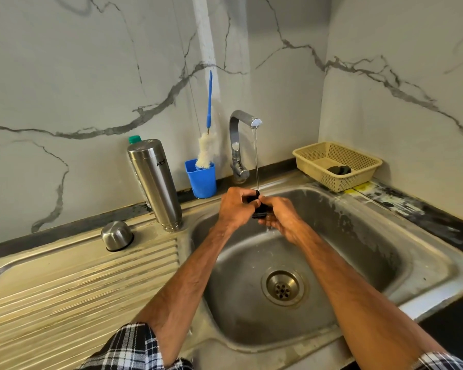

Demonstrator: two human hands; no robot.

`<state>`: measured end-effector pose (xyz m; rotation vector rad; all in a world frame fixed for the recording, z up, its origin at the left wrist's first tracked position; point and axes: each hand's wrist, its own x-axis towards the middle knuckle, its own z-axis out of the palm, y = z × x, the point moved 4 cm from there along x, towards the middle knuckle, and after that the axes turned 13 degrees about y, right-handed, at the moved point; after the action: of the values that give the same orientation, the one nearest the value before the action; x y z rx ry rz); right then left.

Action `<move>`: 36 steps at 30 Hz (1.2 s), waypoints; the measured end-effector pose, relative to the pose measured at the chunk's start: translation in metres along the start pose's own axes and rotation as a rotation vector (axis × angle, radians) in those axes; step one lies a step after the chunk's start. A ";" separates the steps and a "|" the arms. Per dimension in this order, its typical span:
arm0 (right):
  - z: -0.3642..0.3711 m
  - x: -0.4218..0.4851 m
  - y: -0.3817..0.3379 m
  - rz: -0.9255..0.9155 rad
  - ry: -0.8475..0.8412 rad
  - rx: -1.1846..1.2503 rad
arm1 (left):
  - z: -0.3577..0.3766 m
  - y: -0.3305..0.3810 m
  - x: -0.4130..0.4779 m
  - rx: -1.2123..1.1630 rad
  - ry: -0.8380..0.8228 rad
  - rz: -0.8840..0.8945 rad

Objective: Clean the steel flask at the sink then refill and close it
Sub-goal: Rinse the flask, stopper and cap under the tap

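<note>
A small black stopper is held between both hands under the tap's stream, evidently so that it is rinsed over the sink. It is gripped by the curled fingers of the left hand and pinched from the opposite side by the right hand. The steel flask is stood, apparently mouth-down to drain, well left of the hands, with its steel cap further left.

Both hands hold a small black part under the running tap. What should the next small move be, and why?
Probably rotate the black part between the left hand and right hand so the stream rinses its other sides: water from the tap lands on its top edge, and both hands grip it over the sink. The steel flask stands apart on the drainboard.
</note>
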<state>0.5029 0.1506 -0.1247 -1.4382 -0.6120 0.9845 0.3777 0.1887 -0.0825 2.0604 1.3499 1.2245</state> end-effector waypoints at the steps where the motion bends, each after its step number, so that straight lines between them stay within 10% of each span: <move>1: 0.000 0.001 0.000 -0.001 0.001 0.003 | 0.001 0.000 0.000 0.003 -0.003 0.001; 36: 0.001 0.006 -0.001 0.067 0.015 0.290 | 0.003 -0.008 0.000 -0.034 0.115 0.049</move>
<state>0.5046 0.1560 -0.1251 -1.2132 -0.3933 1.0667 0.3759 0.1927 -0.0901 2.0383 1.3254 1.3964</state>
